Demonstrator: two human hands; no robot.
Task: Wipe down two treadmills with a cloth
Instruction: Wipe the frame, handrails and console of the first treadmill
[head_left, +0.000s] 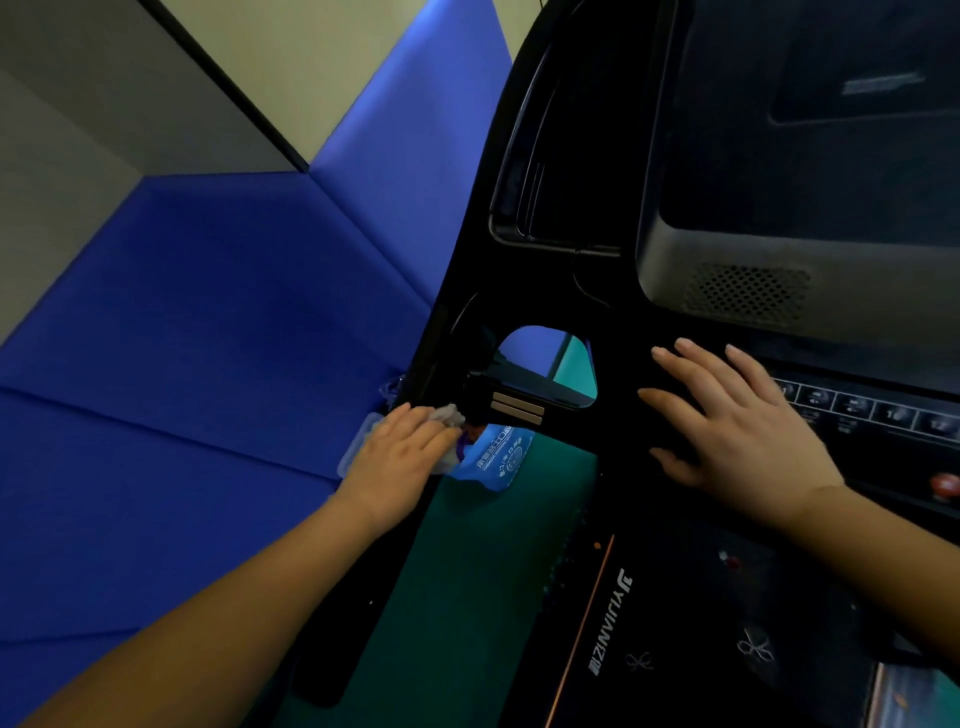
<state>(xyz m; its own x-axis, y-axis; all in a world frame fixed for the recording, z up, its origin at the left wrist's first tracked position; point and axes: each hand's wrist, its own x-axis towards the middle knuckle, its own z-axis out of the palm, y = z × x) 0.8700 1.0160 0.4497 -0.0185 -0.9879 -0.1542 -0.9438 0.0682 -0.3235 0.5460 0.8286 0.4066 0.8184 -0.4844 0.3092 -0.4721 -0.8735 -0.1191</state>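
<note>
A black treadmill console fills the right half of the head view, with a dark screen above a row of buttons. My left hand grips a pale crumpled cloth and presses it against the left handlebar, near its metal sensor strips. My right hand lies flat with fingers spread on the console panel, just left of the buttons. The treadmill deck with white lettering lies below.
Blue padded wall panels close in on the left, very near the handlebar. A blue plastic bottle with a printed label stands on the green floor beneath my left hand. A red stop knob sits at the right edge.
</note>
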